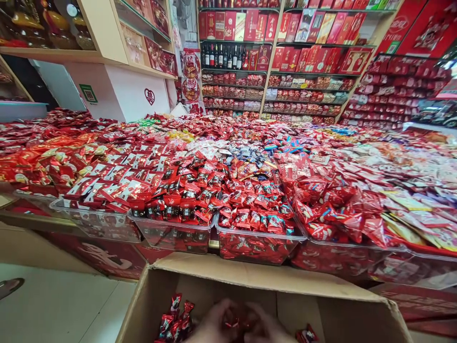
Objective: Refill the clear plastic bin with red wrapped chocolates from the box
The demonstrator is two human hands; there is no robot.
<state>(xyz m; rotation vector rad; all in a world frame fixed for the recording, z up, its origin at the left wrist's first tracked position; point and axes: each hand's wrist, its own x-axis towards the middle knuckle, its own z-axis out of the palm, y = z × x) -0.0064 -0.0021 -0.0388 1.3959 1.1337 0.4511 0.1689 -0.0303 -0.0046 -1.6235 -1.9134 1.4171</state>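
Both hands sit low in the open brown cardboard box [250,281] at 6 o'clock — left hand [216,324] and right hand [266,328], blurred, seemingly closed together on glossy red foil-wrapped candies [233,321]; more lie loose at 7 o'clock [174,319]. Beyond the box rim, clear plastic bins [257,245] of crinkly red sweets crowd the desk — red-boxed shelves [271,52] at 12 o'clock, pale tiled floor [60,305] open at 8 o'clock.

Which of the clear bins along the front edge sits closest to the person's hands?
The bin of red candies straight above the hands, just past the box edge; the others sit off to either side.
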